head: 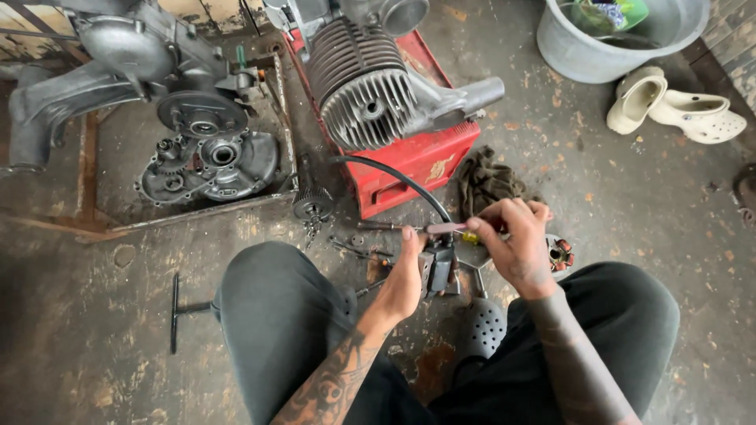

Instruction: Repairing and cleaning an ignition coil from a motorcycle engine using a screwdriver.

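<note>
My left hand (403,277) grips a small dark metal block part (438,267) between my knees. A black cable (394,179) curves from this part up toward the red box. My right hand (516,240) is closed on a screwdriver with a yellow and red handle (471,234); its shaft points left over the part. A round stator with copper coils (560,253) lies on the floor just right of my right hand, partly hidden by it.
A finned engine cylinder (366,90) rests on a red metal box (421,157). An open engine case (206,157) sits on a frame at left. A dirty rag (484,182), a T-handle wrench (179,311), a grey basin (614,35) and white clogs (677,110) lie around.
</note>
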